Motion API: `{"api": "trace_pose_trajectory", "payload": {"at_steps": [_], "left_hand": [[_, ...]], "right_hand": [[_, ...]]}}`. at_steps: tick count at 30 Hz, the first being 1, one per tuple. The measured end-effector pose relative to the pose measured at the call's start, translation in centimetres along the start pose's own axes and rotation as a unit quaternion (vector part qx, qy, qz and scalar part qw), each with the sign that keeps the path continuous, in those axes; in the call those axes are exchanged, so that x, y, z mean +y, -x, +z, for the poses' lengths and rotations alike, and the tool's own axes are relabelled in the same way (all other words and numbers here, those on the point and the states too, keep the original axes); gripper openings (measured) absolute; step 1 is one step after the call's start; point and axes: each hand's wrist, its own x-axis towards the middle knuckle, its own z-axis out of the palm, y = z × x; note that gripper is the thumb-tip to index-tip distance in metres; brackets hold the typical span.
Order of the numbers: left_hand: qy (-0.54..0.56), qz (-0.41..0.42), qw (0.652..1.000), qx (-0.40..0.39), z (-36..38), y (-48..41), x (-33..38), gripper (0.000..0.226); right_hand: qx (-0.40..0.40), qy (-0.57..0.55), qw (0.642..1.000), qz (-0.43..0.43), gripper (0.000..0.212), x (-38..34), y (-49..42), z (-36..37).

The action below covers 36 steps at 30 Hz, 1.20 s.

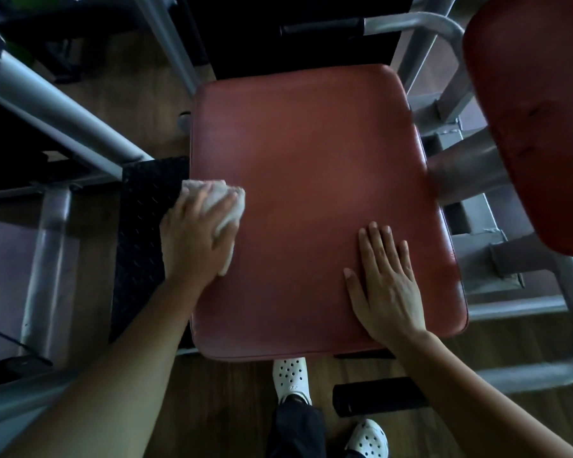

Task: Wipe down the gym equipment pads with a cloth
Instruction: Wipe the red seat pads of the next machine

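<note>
White cloth (pixel 219 199) lies under flat left hand (pixel 196 241) on pad (pixel 311 153) edge; right hand (pixel 387 287) rests flat.

Bare forearms (pixel 139 352), dark trousers (pixel 298 428) — 2 white clogs (pixel 291 380), their tops dotted with round holes
</note>
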Motion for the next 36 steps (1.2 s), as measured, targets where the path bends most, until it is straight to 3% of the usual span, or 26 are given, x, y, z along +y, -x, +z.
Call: {"api": "trace_pose_trajectory", "payload": {"at_steps": [3, 6, 12, 17, 21, 24, 31, 36], "left_hand": [[0.016, -0.031, 0.999, -0.038, -0.7, 6.5, 1.9, 0.05], [0.002, -0.037, 0.999, -0.022, -0.5, 11.3, 4.7, 0.05], [0.052, 0.054, 0.996, -0.04, 0.7, 11.0, 12.7, 0.043], [0.048, 0.13, 0.99, -0.029, 0.5, 12.3, 9.3, 0.049], [0.022, -0.005, 0.999, -0.028, -0.7, 13.3, 3.9, 0.049], [-0.009, -0.091, 0.995, -0.031, -0.9, 10.7, 5.5, 0.048], [0.016, 0.048, 0.992, -0.113, 1.0, 4.0, 15.8, 0.05], [0.134, 0.1, 0.98, -0.111, -0.4, 3.6, 12.8, 0.054]], "right_hand": [[-0.004, -0.002, 1.0, -0.005, 0.065, 0.2, 0.0, -0.1], [-0.005, -0.005, 1.0, -0.01, 0.064, 0.4, 0.0, -0.2], [0.001, 0.001, 1.0, -0.02, 0.066, 1.7, 0.0, -0.5], [0.002, -0.005, 1.0, -0.004, 0.068, 2.9, 0.2, -1.1], [-0.005, -0.006, 1.0, -0.001, 0.068, 3.2, 0.3, -1.1], [-0.001, -0.016, 1.0, 0.007, 0.069, 3.3, 0.3, -1.2], [0.019, -0.046, 0.998, 0.05, 0.068, 3.6, 0.2, -1.3], [0.017, -0.053, 0.996, 0.067, 0.065, 3.4, 0.3, -1.4]]}}
